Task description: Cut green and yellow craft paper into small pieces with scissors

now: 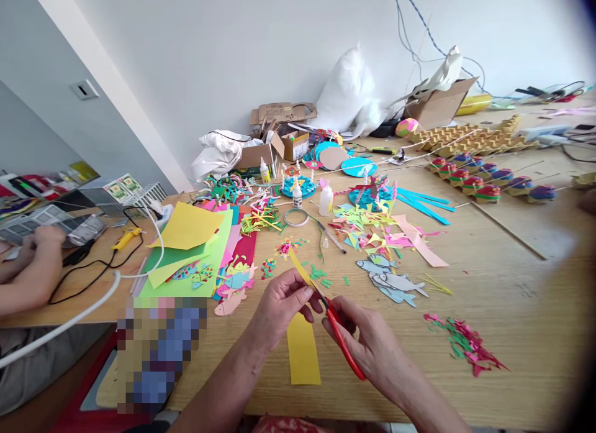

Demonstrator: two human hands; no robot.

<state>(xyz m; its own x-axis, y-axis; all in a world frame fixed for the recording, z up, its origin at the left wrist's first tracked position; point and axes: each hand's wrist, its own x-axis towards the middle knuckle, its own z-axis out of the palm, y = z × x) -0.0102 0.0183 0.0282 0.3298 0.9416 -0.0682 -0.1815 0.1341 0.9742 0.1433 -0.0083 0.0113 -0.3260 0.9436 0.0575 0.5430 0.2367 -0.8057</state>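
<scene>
the left hand (285,297) has its grip clamped on a narrow strip of yellow paper (299,265), held above the light wooden bench (395,389). the right hand (367,333) has its grip closed around scissors with red handles (345,346), and the blades are near the strip. a wide yellow paper rectangle (303,355) lies on the bench near the left hand, and small green paper pieces (318,273) lie beyond the hands

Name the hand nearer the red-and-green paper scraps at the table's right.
Right. The right hand, holding the red scissors, is left of the scraps, apart from them; the left hand, holding a yellow strip, is farther left.
</scene>
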